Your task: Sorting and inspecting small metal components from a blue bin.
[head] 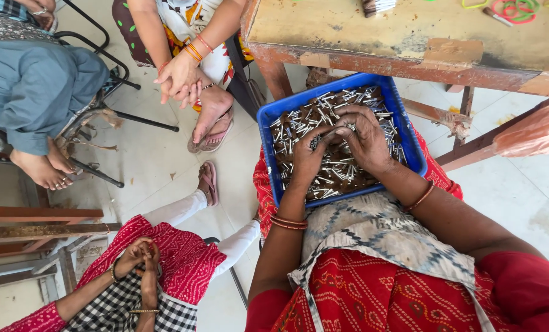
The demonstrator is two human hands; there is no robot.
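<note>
A blue plastic tray [267, 118] rests on my lap, filled with several small metal pins and dark brown pieces [299, 120]. My left hand [308, 157] is over the tray's middle, fingers pinched on a small dark piece with a metal pin. My right hand [367, 138] meets it from the right, fingertips closed on the same small part at about the tray's centre. Both wrists wear bangles. A grey patterned cloth [373, 227] covers my lap below the tray.
A worn wooden table [410, 37] stands just beyond the tray, with coloured rubber bands [517, 9] on it. Three other people sit to the left: one in red with clasped hands [139, 255], one with folded hands [179, 77], one in grey [35, 86] on a metal chair.
</note>
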